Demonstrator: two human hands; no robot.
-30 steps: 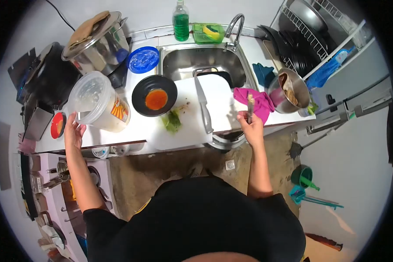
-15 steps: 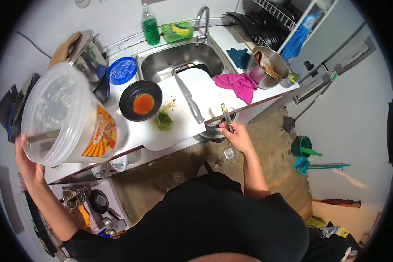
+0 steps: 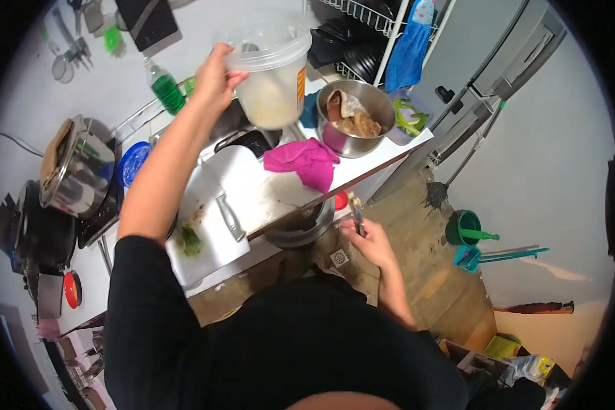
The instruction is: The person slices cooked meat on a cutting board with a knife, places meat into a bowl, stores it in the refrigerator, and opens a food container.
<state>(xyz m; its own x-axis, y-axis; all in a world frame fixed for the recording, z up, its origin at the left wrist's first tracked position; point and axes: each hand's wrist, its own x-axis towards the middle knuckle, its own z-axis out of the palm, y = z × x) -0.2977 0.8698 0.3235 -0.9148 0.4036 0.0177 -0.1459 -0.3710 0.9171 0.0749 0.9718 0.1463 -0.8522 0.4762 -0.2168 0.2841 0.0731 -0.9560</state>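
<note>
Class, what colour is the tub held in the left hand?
The tub is translucent whitish, with an orange label, clearest in the head view.

A white counter [image 3: 290, 197] bears a cutting board [image 3: 215, 242], magenta cloth [image 3: 307, 164] and steel bowl [image 3: 362, 145].

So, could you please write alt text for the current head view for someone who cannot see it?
A person's left hand holds up a clear tub by its rim, while their right hand holds a utensil in front of the counter. On the counter are a board with a knife and greens, a pink cloth and a steel bowl.
</note>
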